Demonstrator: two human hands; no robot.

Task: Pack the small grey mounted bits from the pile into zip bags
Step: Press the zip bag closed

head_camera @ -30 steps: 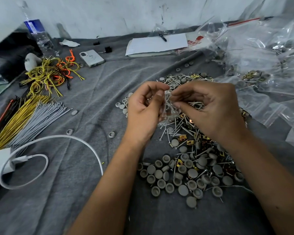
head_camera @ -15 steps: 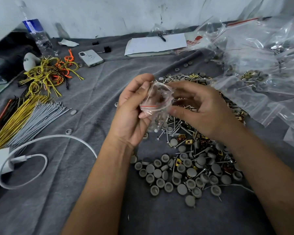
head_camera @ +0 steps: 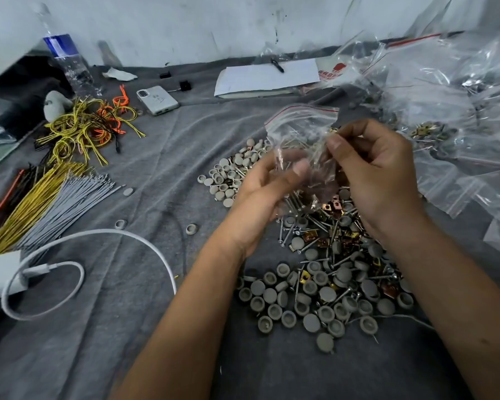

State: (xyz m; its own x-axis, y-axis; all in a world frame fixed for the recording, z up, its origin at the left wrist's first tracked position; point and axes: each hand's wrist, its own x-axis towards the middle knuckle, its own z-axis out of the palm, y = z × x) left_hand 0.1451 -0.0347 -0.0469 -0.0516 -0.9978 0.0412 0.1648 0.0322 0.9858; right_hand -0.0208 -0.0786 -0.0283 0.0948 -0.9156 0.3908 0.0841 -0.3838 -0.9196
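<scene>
Held zip bag (head_camera: 302, 131) pinched between left hand (head_camera: 267, 187) and right hand (head_camera: 378, 174), mouth up (both grips closed), grey bits (head_camera: 315, 295) directly below, nearer right.

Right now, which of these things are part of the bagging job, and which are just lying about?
In use:
- zip bag, held by the left hand and right hand
- pile of grey bits
- heap of zip bags

Lying about:
- phone
- water bottle
- yellow wires
- white cable
- notebook
</scene>
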